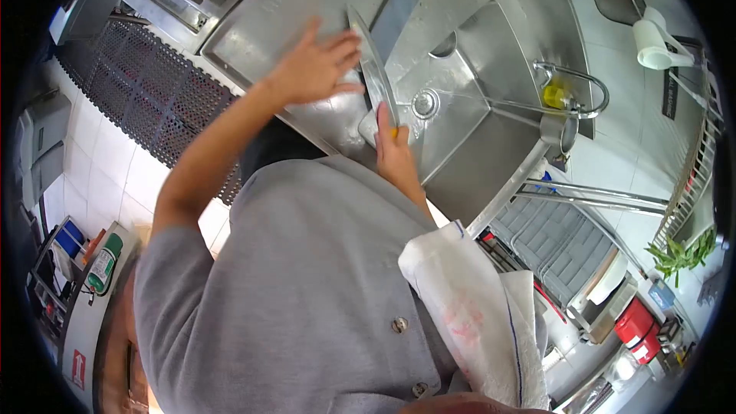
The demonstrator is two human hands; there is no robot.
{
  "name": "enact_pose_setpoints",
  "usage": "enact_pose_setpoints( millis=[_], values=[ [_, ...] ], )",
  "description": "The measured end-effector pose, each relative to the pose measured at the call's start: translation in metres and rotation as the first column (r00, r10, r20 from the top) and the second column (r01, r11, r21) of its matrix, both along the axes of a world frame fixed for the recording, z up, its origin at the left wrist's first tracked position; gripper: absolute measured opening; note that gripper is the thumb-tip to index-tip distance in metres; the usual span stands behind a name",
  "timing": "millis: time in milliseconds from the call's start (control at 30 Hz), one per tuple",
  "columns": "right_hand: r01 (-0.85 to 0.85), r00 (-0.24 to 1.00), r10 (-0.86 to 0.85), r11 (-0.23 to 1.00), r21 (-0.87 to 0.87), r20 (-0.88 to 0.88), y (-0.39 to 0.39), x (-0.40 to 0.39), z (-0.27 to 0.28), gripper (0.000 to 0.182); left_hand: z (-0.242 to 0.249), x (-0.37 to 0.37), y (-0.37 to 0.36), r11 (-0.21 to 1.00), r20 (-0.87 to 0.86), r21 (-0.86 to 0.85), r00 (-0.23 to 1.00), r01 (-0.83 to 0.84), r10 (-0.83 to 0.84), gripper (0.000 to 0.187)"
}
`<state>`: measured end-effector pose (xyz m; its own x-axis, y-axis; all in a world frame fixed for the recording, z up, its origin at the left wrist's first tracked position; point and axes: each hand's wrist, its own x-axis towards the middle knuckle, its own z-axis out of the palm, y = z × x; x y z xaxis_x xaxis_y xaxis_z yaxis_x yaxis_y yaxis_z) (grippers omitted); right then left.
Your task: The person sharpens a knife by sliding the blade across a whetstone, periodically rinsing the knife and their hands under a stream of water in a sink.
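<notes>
My right hand [398, 159] is wrapped round the handle of a large knife, a bit of yellow showing at the grip. The knife's long, wet-looking blade [373, 69] points away from me over the steel sink. My left hand [318, 69] is open, fingers spread and slightly blurred, right beside the blade and overlapping it in this view. Just past the blade, a grey rectangular block [395, 19] like a whetstone lies on the steel draining surface [291, 0]. Below the right hand, a white object [369, 129] is partly hidden.
The sink basin [483, 73] with its drain [425, 103] lies to the right, under a curved tap [594, 100]. A white towel [468, 314] hangs at my front. A dish rack [560, 241] stands at right; a black perforated mat [146, 92] covers the floor at left.
</notes>
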<state>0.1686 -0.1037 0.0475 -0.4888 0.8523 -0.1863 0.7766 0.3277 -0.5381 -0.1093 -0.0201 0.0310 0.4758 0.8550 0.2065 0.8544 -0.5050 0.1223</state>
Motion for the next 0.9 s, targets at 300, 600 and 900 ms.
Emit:
enact_pose_setpoints(
  millis=[300, 600, 900],
  values=[
    [-0.002, 1.0, 0.002, 0.999, -0.032, -0.029, 0.01, -0.013, 0.004, 0.062, 0.016, -0.004, -0.014, 0.999, 0.032, -0.031, 0.999, -0.025, 0.026, 0.056],
    [-0.049, 0.98, 0.071, 0.991, 0.121, -0.186, 0.104, -0.04, 0.008, 0.056, 0.052, -0.034, 0.073, 0.993, -0.004, 0.059, 0.995, -0.098, 0.098, 0.055],
    [-0.061, 0.69, -0.576, 0.557, -0.828, -0.438, 0.14, -0.002, 0.02, 0.026, 0.081, 0.012, 0.098, 0.999, 0.216, 0.043, 0.976, 0.031, -0.04, 0.058]
  ],
)
